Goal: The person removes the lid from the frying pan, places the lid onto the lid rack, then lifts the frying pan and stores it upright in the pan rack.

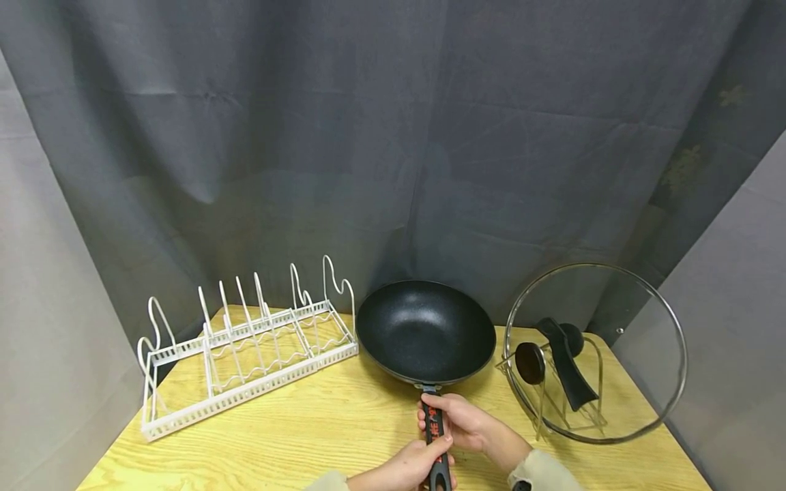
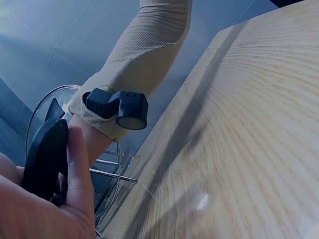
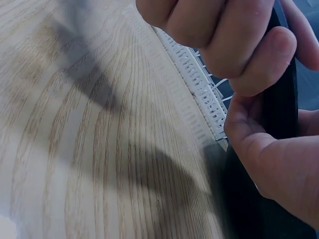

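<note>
A black frying pan (image 1: 424,334) with deep sloping sides is in the middle of the head view, its handle (image 1: 434,423) pointing toward me. My right hand (image 1: 463,421) grips that handle close to the pan, thumb on top. Nearer the handle's end, my left hand (image 1: 410,465) holds it too, with the thumb across it. In the left wrist view, fingers of the left hand (image 2: 45,214) wrap round the dark handle (image 2: 47,154). The right wrist view shows curled fingers of both hands about the handle (image 3: 281,104). Whether the pan touches the table cannot be told.
On the left of the wooden table (image 1: 295,436) stands a white wire rack (image 1: 245,389) with upright dividers. A large glass lid (image 1: 683,354) with a metal rim leans in a small wire stand (image 1: 598,372) on the right. Grey curtain (image 1: 393,136) hangs behind.
</note>
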`<state>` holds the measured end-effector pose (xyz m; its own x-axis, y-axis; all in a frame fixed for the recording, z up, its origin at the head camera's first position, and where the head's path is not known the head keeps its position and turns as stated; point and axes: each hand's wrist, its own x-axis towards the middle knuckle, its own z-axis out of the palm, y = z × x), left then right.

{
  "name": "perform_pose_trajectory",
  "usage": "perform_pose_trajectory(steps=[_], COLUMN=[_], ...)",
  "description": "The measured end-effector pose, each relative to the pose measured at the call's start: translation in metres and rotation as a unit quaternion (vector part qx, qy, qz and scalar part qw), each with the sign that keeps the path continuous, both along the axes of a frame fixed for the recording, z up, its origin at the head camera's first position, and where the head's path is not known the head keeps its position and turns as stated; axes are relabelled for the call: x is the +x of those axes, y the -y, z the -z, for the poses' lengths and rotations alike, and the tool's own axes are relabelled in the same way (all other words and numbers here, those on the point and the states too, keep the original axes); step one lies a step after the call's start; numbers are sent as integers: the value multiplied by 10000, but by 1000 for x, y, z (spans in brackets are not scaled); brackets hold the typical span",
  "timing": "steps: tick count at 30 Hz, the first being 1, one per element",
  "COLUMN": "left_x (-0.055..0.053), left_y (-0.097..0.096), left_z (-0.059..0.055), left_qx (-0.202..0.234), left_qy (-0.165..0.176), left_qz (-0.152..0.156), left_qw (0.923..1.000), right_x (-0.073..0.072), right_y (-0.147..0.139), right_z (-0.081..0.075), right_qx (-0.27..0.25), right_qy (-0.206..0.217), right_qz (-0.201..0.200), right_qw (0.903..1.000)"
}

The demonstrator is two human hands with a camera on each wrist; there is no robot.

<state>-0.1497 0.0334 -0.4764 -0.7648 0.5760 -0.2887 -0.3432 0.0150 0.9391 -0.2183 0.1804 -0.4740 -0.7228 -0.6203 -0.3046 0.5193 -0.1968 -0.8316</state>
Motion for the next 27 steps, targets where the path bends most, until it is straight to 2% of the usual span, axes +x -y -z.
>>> perform_pose_trajectory(steps=[5,9,18,23,27], left_x=[0,0,1,0,-1], left_y=[-1,-1,0,0,-1], left_z=[0,0,2,2,1], left_qx=[96,302,819,1491,1916], left_qy=[101,86,148,730,1139], left_qz=[-34,64,125,406,409], left_qw=[9999,9995,9964,9853,9740], right_x=[-1,-2,-3,-3,-4], right_y=[2,2,2,1,1], right_z=[2,4,5,1,-1], right_qx=[76,58,-735,-1451,-1897], right_qy=[125,311,695,1108,1296], right_qz=[36,17,-132,-196,-306], right_qw=[9999,9995,9948,9830,9728])
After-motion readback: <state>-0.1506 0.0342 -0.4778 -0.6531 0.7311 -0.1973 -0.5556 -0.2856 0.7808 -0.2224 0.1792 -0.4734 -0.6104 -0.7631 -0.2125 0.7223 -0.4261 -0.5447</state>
